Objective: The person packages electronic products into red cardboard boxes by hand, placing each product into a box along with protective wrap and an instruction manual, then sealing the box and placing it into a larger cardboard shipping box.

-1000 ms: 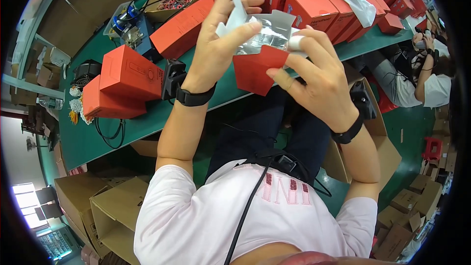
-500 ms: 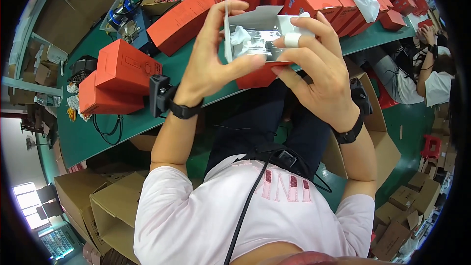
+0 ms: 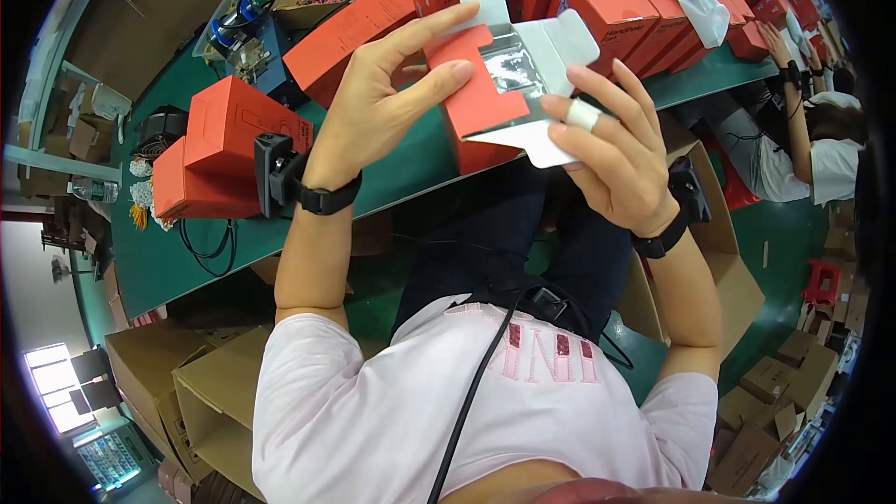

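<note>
Held item: an open red carton (image 3: 481, 107) with white inner flaps, raised above the green bench (image 3: 187, 252) at upper centre of the frame.

Contents: a silvery foil pouch (image 3: 511, 70) shows inside the carton mouth. You cannot tell how deep it sits.

Left hand: your left hand (image 3: 387, 98) is clasped on the carton's left side. The thumb presses on a red flap and the index finger stretches along the top edge toward the upper right.

Right hand: your right hand (image 3: 611, 145) cradles the carton from below and right, fingers spread against the white flap (image 3: 527, 140). 1 finger carries a white wrap of tape.

Grip state: both hands are closed on the same carton; neither is free.

Key relation: the open mouth faces you and tilts to the upper right. The carton's long axis runs from lower left to upper right of the frame. The red flap lies under your left thumb, so that hand is nearer to it; the white flaps lie toward your right fingers.

Wrists: you wear 1 black band on each wrist, and a black device (image 3: 273, 173) is strapped by the left one.

Bench, left: 2 closed red boxes (image 3: 229, 145) are stacked at middle left.

Bench, top: a row of red cartons (image 3: 616, 9) runs along the upper edge, with a clear bag lying over some of them.

Surroundings: brown cardboard boxes (image 3: 177, 383) stand at lower left. Another person (image 3: 812, 145) sits at the right edge, well apart from your hands.
</note>
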Available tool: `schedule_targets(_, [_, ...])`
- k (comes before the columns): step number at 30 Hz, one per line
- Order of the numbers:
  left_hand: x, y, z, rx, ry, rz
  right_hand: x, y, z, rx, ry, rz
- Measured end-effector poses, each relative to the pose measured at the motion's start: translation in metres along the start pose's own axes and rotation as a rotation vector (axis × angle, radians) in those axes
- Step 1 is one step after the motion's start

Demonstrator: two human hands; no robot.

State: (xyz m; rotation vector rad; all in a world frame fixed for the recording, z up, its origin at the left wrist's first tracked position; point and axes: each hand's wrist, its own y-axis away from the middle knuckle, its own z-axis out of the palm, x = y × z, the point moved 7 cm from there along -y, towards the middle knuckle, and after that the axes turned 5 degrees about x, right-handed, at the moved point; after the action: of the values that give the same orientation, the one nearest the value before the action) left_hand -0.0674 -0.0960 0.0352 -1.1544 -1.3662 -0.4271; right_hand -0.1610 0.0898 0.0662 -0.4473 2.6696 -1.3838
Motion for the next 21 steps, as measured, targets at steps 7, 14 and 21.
schedule_targets(7, [0.011, 0.005, 0.019, 0.295, -0.368, 0.178, 0.025, -0.009, 0.023, 0.368, -0.113, 0.564])
schedule_targets(14, [0.021, 0.029, 0.022, 0.236, -0.479, 0.430, 0.025, -0.007, 0.049, 0.314, -0.418, 0.645])
schedule_targets(21, [0.014, 0.035, 0.032, 0.471, -0.633, 0.342, 0.029, -0.020, 0.060, 0.283, -0.649, 0.945])
